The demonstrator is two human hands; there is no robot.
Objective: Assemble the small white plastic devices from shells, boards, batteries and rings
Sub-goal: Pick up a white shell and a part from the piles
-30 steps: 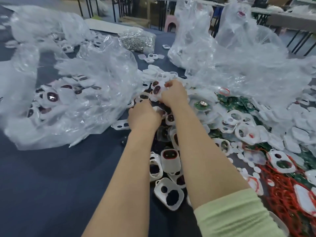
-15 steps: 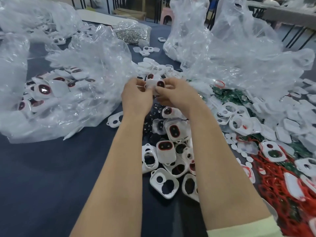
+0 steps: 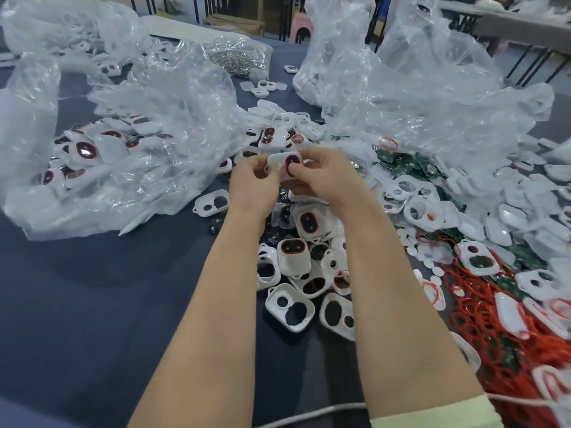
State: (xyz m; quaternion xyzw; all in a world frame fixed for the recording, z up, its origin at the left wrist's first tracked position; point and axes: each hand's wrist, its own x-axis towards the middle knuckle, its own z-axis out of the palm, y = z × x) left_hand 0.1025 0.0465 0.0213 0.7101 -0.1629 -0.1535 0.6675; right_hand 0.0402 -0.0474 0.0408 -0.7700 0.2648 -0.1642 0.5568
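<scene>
Gripping hands [image 3: 251,185], seemingly one white device [image 3: 285,163]

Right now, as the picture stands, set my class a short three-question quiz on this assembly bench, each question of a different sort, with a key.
1. True or false: the left hand and the right hand both hold the same white device.
2. Where does the heap of red rings lie? A. on the person's right; B. on the person's left; C. straight ahead, at the far edge.
3. Fill in: the circuit boards beyond the right hand are ___ in colour.
Key: 1 true; 2 A; 3 green.
</scene>
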